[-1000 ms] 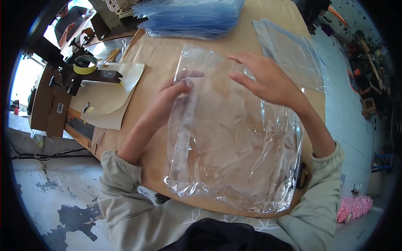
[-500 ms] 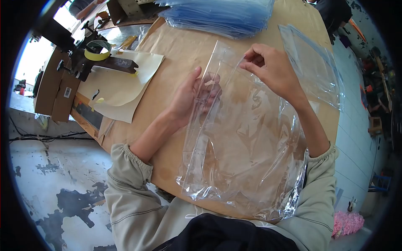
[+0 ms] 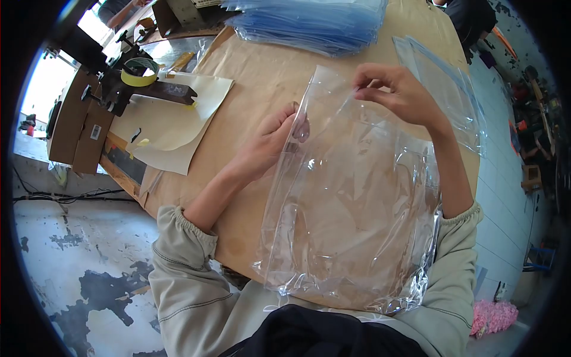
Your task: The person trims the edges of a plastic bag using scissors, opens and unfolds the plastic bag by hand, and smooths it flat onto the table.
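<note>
Two bare hands are at one clear plastic bag (image 3: pixel 357 208), which spreads from just beyond the fingertips back towards the wearer's lap. The right hand (image 3: pixel 401 95) has its thumb and forefinger pinched together on the film at the bag's upper part, its other fingers curled in. The left hand (image 3: pixel 267 143) is at the bag's left edge, fingers bent, some fingertips seen through the film; whether they grip it I cannot tell. Well beyond both sets of fingers lies one stack of bluish plastic sheets (image 3: pixel 312 27), too many to count. Right of the right fingers lie clear flat sheets (image 3: pixel 446 89), their number unclear. Left of the left fingers, well apart, are one cream paper (image 3: pixel 202 110), one black metal fixture (image 3: pixel 163 90), one yellow tape roll (image 3: pixel 137 81) at it and one cardboard box (image 3: pixel 89 128). One brown-covered table (image 3: pixel 250 77) lies under the fingers. Far beyond them two people show partly: one person (image 3: pixel 112 12) to the left, a second person (image 3: pixel 473 21) to the right
</note>
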Motion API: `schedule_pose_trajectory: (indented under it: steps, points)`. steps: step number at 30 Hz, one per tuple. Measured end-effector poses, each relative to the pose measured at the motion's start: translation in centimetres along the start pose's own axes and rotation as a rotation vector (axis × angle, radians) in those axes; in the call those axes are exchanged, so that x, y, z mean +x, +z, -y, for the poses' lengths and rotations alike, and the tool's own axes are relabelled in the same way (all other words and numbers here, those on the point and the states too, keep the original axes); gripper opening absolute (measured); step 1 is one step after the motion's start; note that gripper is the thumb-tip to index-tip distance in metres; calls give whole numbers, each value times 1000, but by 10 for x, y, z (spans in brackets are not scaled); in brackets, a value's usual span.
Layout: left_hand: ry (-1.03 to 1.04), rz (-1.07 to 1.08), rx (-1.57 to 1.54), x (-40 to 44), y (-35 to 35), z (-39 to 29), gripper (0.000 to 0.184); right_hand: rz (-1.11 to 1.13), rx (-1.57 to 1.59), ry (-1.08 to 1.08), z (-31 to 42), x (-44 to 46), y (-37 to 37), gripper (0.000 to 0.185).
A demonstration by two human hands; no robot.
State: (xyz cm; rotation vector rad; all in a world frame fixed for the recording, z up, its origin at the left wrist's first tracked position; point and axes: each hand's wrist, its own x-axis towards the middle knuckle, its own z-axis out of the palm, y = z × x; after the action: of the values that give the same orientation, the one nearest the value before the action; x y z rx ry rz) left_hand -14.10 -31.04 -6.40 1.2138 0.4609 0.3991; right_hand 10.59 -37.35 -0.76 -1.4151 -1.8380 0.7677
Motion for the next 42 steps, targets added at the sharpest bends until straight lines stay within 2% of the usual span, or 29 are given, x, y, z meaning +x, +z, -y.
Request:
schedule_pose_trajectory:
  steps: [2, 4, 8, 11, 13, 14, 17, 20, 23, 26, 27, 30, 36, 39, 42]
  points:
    - [-70, -178, 150, 0, 3, 1, 19, 61, 63, -5, -3, -3, -10, 10]
    - [37, -254, 445, 1, 1, 5, 18, 154, 169, 18, -8, -6, -20, 8]
    - [350, -449, 904, -1, 19, 5, 15, 214, 256, -178, -17, -8, -28, 10]
    - [523, -521, 992, 2, 21, 5, 16, 161, 411, -337, -26, -2, -16, 12]
    - [337, -518, 812, -1, 20, -4, 18, 141, 631, -359, -23, 1, -4, 14]
    - [247, -512, 722, -2, 20, -7, 20, 152, 608, -359, -25, 2, -4, 12]
    - [457, -463, 552, 0, 14, 4, 29, 169, 555, -345, -31, 3, -8, 10]
    - [757, -207, 943, -11, 12, -15, 37, 165, 542, -308, -35, 4, -5, 10]
    - [536, -18, 873, -32, 21, -22, 40, 149, 517, -256, -34, 3, 0, 10]
    - [396, -155, 1057, -48, 35, -27, 41, 122, 484, -226, -35, 2, 1, 10]
    - [300, -126, 1005, -49, 32, -25, 55, 110, 488, -224, -35, 3, 2, 9]
    - [368, -102, 1196, -48, 34, -15, 77, 76, 505, -167, -36, 3, 2, 9]
    - [440, -75, 1339, -59, 36, -9, 98, -10, 503, -82, -46, 3, 2, 10]
    - [392, -302, 1326, -85, 47, -2, 86, -22, 426, -46, -49, 2, -7, 9]
    - [186, -380, 1369, -113, 50, 9, 66, 36, 295, -13, -38, -2, -16, 9]
